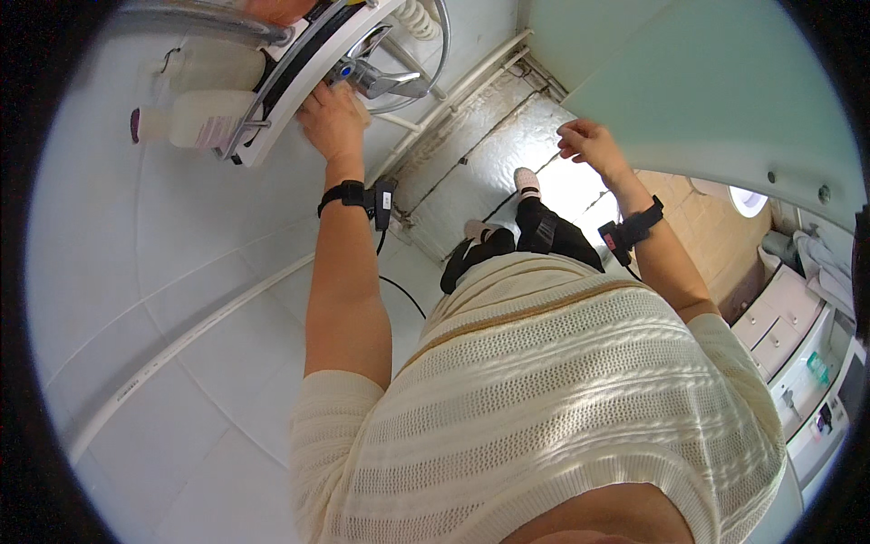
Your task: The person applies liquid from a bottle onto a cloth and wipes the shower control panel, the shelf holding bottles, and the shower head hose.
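Observation:
My left hand point(333, 122) reaches up to the white shelf edge point(289, 112) beside a chrome mixer tap point(374, 78). A pale, soft-looking piece point(361, 109), a cloth or a sponge, shows between this hand and the tap; the fingertips are partly hidden. On the shelf behind the hand lean two translucent bottles, one with a purple cap point(135, 126) and one further back point(217, 62). Over the floor to the right hangs my right hand point(588, 144), fingers loosely bent and nothing held. Both wrists wear black straps with small devices.
A shower hose point(445, 47) loops by the tap, and white pipes point(469, 78) run along the wall. A frosted glass panel point(714, 81) stands close to my right hand. Beyond it are part of a toilet point(747, 200) and a white drawer cabinet point(775, 319). A black cable point(404, 292) hangs near my left arm.

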A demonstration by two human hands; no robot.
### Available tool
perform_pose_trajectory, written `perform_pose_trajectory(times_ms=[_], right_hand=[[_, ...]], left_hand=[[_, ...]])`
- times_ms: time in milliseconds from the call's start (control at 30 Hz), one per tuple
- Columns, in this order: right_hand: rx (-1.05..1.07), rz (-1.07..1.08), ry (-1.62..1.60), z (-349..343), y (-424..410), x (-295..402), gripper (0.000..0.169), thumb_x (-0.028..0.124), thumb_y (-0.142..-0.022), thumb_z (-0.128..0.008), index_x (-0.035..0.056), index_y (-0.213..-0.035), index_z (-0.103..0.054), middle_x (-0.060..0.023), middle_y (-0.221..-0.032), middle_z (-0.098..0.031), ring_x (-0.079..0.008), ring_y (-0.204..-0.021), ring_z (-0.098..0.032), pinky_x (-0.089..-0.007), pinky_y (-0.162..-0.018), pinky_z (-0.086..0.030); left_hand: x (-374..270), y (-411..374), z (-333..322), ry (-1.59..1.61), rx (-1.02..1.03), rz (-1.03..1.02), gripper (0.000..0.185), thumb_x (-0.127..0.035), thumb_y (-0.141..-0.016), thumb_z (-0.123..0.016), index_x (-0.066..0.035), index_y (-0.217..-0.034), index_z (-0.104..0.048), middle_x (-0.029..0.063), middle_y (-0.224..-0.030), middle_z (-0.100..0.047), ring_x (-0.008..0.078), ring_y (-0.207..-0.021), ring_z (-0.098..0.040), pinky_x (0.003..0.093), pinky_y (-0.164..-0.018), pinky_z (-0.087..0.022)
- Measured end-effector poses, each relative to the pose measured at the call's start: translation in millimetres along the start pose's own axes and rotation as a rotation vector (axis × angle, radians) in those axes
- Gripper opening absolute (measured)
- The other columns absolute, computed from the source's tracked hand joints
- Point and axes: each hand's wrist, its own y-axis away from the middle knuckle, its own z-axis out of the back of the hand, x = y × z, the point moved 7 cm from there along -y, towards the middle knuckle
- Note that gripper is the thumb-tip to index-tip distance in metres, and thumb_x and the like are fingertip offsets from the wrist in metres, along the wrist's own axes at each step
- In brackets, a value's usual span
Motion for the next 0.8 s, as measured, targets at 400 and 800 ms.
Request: perform_pose_trajectory(times_ms=[400,800], right_hand=[[-0.032,0.061,-0.008,-53.3,37.9,-3.1,0.029,0.027,-0.088,-0.056,0.0008,-0.100,-0.059,-0.0084,-0.084,-0.064,-0.0145,-0.070,-0.063,-0.0262,-0.057,-0.047],[-0.074,0.166,0.060,-69.7,64.3,20.9,0.028,0.024,-0.088,-0.056,-0.0013,-0.100,-0.059,-0.0095,-0.084,-0.064,-0.0155,-0.068,-0.063,-0.0270,-0.060,-0.048]], left_hand=[[8.4,0.2,2.3,0.216,0.227,0.251,0.059,-0.036,-0.089,-0.044,-0.010,-0.138,-0.023,0.0201,-0.140,-0.026,0.0450,-0.120,-0.033,0.0539,-0.094,-0.037],[11.9,-1.3,4.1,0.264,0.158,-0.069,0.049,-0.021,-0.085,-0.050,-0.009,-0.131,-0.035,0.0179,-0.136,-0.033,0.0422,-0.122,-0.034,0.0506,-0.100,-0.031]])
